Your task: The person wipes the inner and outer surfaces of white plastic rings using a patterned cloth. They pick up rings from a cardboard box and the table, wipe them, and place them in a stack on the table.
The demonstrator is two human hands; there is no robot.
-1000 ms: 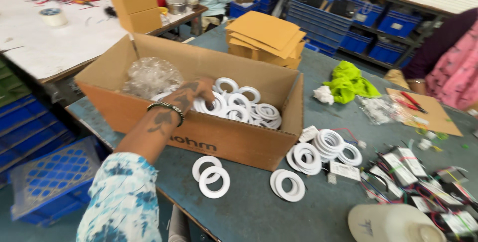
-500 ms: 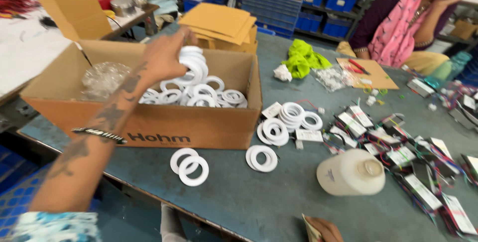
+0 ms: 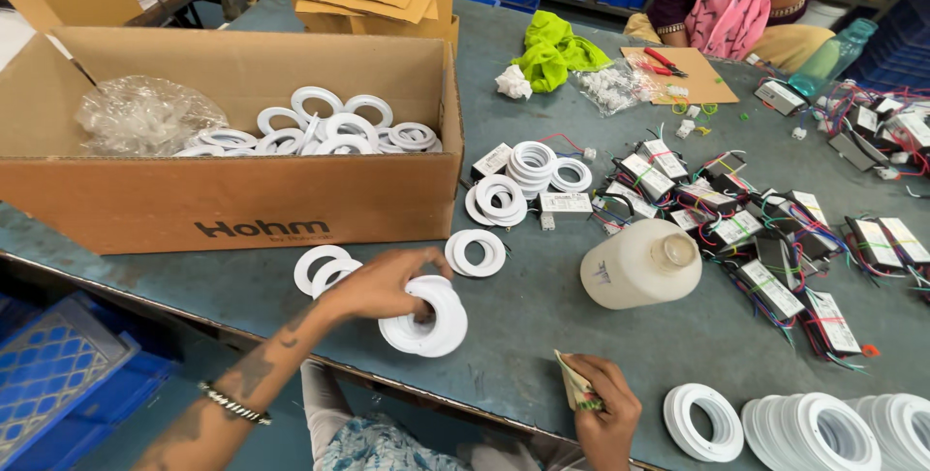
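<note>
The right hand (image 3: pixel 603 411) has its fingers curled shut around a folded cloth (image 3: pixel 573 391) at the tabletop (image 3: pixel 523 321) edge. The left hand (image 3: pixel 383 284) has its fingers closed on a stack of white rings (image 3: pixel 426 319), thumb hooked in the hole. Beyond those fingers lie loose rings (image 3: pixel 323 267), then the cardboard box (image 3: pixel 232 202).

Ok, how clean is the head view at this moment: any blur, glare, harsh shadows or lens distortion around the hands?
Head view: sharp, no motion blur on the left hand or the stack of white rings it holds; light is even and soft, shadows on the table faint; no strong glare, only a mild sheen on the white plastic bottle; wide-angle bending shows at the edges; the right hand is partly cropped.
</note>
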